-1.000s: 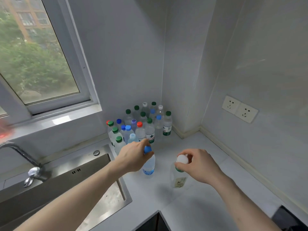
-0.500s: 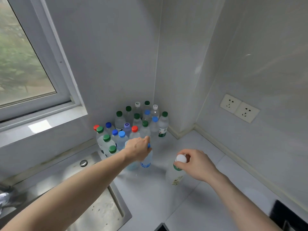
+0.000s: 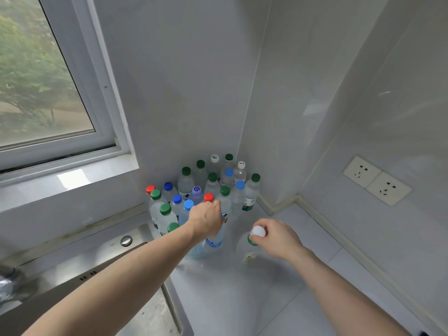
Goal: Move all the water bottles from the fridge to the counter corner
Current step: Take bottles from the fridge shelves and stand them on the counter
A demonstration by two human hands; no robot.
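Observation:
Several clear water bottles [image 3: 213, 183] with green, blue, red and white caps stand packed into the counter corner. My left hand [image 3: 206, 220] grips the top of a blue-labelled bottle [image 3: 214, 241] standing at the front of the group; its cap is hidden under my fingers. My right hand [image 3: 276, 237] pinches the neck of a white-capped bottle [image 3: 249, 251] with a green collar, which stands on the grey counter [image 3: 242, 299] just right of the blue-labelled one.
A steel sink [image 3: 104, 270] lies left of the bottles, with a faucet [image 3: 7, 284] at the far left edge. A window [image 3: 48, 81] is above it. Two wall sockets [image 3: 377, 180] sit on the right wall. Walls close the corner behind the bottles.
Both hands have carried their bottles a little farther toward the corner group. The view has swung right, so less of the window and sink shows.

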